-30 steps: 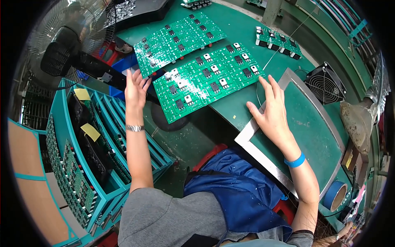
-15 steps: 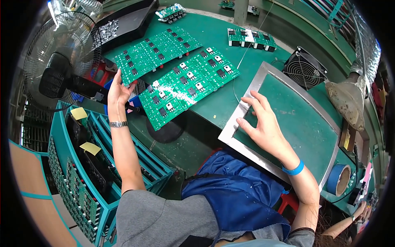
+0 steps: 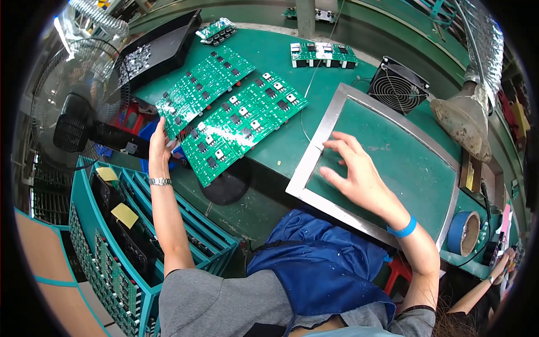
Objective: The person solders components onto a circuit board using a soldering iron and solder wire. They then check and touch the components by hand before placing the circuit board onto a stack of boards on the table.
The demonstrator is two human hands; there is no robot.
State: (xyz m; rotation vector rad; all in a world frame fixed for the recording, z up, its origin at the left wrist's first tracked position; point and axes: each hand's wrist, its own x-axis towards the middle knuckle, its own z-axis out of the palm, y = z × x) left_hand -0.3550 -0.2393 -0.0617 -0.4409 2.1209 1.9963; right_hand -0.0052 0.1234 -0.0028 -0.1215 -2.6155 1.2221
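Left hand [image 3: 160, 147] at near-left corner of two green circuit board panels [image 3: 233, 112] lying side by side on green tabletop [image 3: 281, 53]; fingers loosely spread against board edge, grip on it not clear. Right hand [image 3: 353, 177] flat on green mat inside metal-rimmed frame [image 3: 320, 140], fingers splayed wide, holding nothing (blue wristband [image 3: 402, 229] on that wrist). Black fan [image 3: 397, 87] beyond frame, blue tape roll [image 3: 465, 233] to right, teal racks [image 3: 106, 236] at lower left.
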